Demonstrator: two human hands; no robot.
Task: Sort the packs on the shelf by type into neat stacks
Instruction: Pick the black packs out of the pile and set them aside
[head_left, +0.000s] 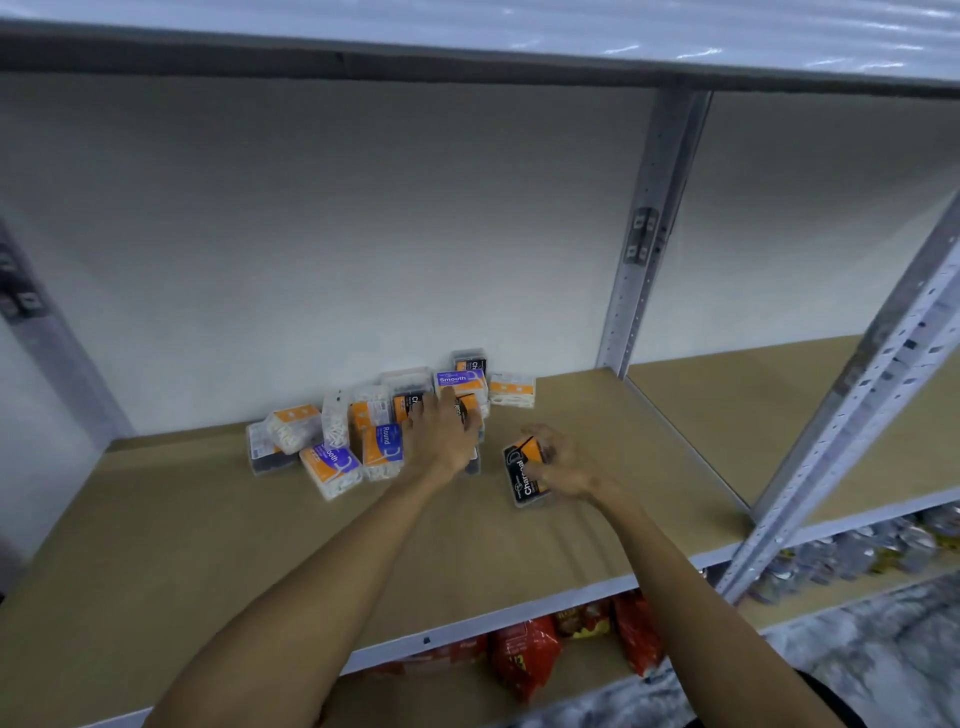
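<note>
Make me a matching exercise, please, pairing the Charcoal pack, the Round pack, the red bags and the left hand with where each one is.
Things:
1. Charcoal pack
2. Round pack
3. red bags
4. left hand

Places:
A. underneath the shelf being sorted
B. on the middle of the pile
C. at the front of the pile, with a blue and orange label
D. held by the right hand, apart from the pile

Pairs: 1-D, 2-C, 3-A, 4-B
</note>
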